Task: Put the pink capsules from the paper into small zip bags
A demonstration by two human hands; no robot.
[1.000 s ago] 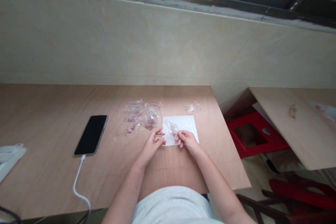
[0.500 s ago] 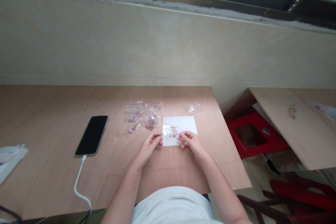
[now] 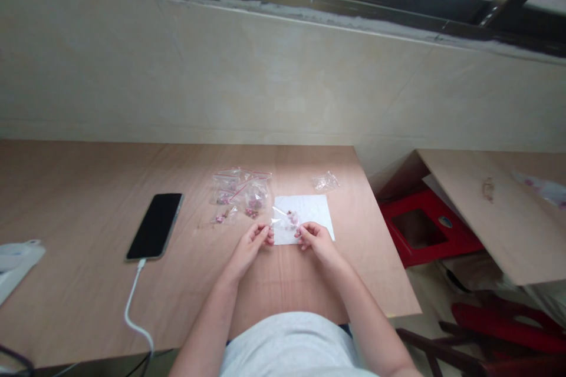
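Observation:
A small clear plastic bag with little pink pieces in it is stretched between my two hands, above a white sheet of paper. My left hand pinches the bag's left side between thumb and fingers, at the paper's left edge. On the other side my right hand pinches its right side, over the paper's front part. The exact kind of the pink pieces is too small to make out. Just left of the paper lie several clear zip bags with similar pink pieces inside.
Crumpled clear plastic lies behind the paper. At the left, a black phone is plugged into a white cable. A white object sits at the far left. Beyond the table's right edge are a red box and another table.
The bag has tilted between my hands, and the pink pieces in it show more clearly now. My right hand has shifted slightly left; the view has turned a little.

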